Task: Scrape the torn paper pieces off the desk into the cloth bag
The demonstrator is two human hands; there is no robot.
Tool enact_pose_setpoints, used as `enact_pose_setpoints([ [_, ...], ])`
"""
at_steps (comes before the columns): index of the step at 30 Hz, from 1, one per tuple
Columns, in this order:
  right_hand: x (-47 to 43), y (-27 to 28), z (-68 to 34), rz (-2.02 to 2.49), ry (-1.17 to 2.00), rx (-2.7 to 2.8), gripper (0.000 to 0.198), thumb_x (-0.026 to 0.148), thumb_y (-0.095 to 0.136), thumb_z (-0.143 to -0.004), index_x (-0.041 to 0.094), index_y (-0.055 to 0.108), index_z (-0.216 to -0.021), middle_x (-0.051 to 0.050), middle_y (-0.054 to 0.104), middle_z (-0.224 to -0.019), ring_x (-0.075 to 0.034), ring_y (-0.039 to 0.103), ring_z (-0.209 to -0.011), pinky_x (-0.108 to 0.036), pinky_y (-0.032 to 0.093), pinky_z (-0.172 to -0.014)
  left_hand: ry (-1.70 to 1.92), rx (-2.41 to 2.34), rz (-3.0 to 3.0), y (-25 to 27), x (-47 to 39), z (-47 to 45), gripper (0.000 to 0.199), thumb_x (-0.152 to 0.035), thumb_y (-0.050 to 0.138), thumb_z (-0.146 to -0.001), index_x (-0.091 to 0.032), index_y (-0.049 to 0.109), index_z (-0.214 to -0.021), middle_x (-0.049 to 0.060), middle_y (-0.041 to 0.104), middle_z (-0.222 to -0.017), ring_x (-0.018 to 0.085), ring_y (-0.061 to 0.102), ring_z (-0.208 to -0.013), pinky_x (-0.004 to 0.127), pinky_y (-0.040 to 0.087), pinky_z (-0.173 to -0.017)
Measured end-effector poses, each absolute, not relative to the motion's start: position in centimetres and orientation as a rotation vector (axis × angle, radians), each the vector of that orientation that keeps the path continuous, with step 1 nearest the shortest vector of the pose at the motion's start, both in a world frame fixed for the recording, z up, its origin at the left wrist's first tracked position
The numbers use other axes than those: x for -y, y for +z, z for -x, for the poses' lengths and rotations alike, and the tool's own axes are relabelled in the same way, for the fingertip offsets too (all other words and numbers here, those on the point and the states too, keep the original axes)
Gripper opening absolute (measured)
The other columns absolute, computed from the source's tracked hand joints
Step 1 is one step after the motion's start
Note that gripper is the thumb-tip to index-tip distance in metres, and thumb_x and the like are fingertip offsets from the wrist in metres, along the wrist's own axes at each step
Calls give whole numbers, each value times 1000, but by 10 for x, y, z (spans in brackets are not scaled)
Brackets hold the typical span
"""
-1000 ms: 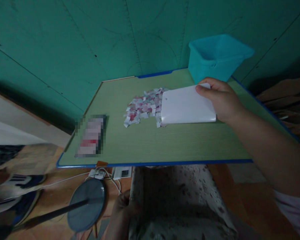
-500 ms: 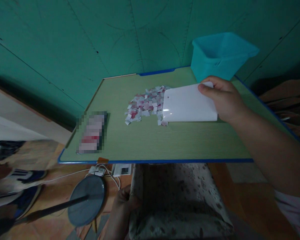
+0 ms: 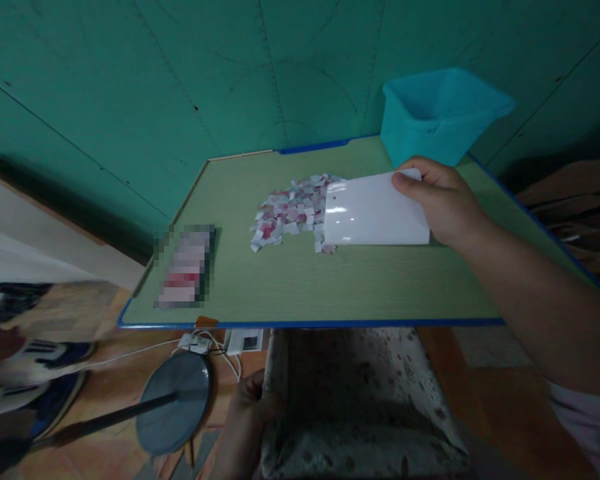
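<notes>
My right hand (image 3: 440,200) is closed on the right end of a white plastic sheet (image 3: 375,210), thumb on top and fingers behind. The sheet's left edge rests against a pile of small paper scraps (image 3: 293,210), white and pinkish, on the light green tabletop (image 3: 280,287). A few scraps lie by the sheet's lower left corner. Below the table's front edge, my left hand (image 3: 247,417) grips the left side of a container covered in patterned fabric (image 3: 365,400). Its inside is dark, and part of it is hidden under the table.
A turquoise plastic bin (image 3: 440,127) stands at the back right of the table. A blurred-out phone-like object (image 3: 184,267) lies at the left. On the floor are a round grey stand base (image 3: 175,407), white cables (image 3: 195,343) and another person's shoes (image 3: 63,387).
The white plastic sheet and my right hand have shifted very slightly left, and the glare on the sheet has changed. My left hand keeps its hold.
</notes>
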State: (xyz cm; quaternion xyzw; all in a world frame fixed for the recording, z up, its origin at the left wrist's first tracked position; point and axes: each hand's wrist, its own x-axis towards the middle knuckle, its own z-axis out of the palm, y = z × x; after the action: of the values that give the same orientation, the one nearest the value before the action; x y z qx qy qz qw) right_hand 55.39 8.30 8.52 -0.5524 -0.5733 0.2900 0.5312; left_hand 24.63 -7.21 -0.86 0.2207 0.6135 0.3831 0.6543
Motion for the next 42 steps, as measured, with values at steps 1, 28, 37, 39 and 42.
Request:
enact_pose_setpoints([
  [1, -83, 85, -554, 1323, 701, 1378, 20, 36, 57, -75, 18, 49, -69, 4, 41, -58, -6, 36, -50, -22, 23, -45, 857, -1403, -509, -9, 72, -246, 6, -12, 66, -39, -16, 66, -43, -3, 57, -38, 7, 45, -38, 18, 34, -42],
  [28, -87, 94, -575, 1479, 801, 1366, 20, 35, 56, -76, 16, 52, -79, 2, 47, -65, -6, 40, -51, -23, 24, -47, 872, -1368, -465, -6, 72, -250, 7, -10, 63, -39, -17, 65, -41, -2, 59, -37, 7, 47, -35, 17, 32, -39],
  [37, -84, 94, -586, 1620, 967, 1951, 26, 40, 60, -73, 17, 50, -63, 4, 46, -54, -6, 40, -50, -23, 28, -50, 867, -1370, -498, -6, 72, -248, 7, -10, 63, -39, -14, 66, -44, -3, 56, -37, 6, 45, -38, 17, 32, -42],
  [39, -82, 93, -581, 1581, 1035, 2006, 29, 42, 61, -72, 19, 49, -60, 5, 45, -51, -7, 40, -48, -23, 28, -48, 834, -1363, -523, -3, 71, -247, 8, -12, 63, -40, -14, 67, -46, -2, 56, -38, 7, 45, -38, 18, 33, -42],
  [42, -80, 93, -576, 1475, 1124, 2021, 31, 44, 61, -71, 20, 48, -56, 4, 45, -48, -7, 40, -46, -24, 28, -46, 813, -1334, -523, 1, 70, -248, 7, -12, 65, -42, -15, 67, -48, -1, 57, -40, 9, 46, -41, 21, 35, -43],
])
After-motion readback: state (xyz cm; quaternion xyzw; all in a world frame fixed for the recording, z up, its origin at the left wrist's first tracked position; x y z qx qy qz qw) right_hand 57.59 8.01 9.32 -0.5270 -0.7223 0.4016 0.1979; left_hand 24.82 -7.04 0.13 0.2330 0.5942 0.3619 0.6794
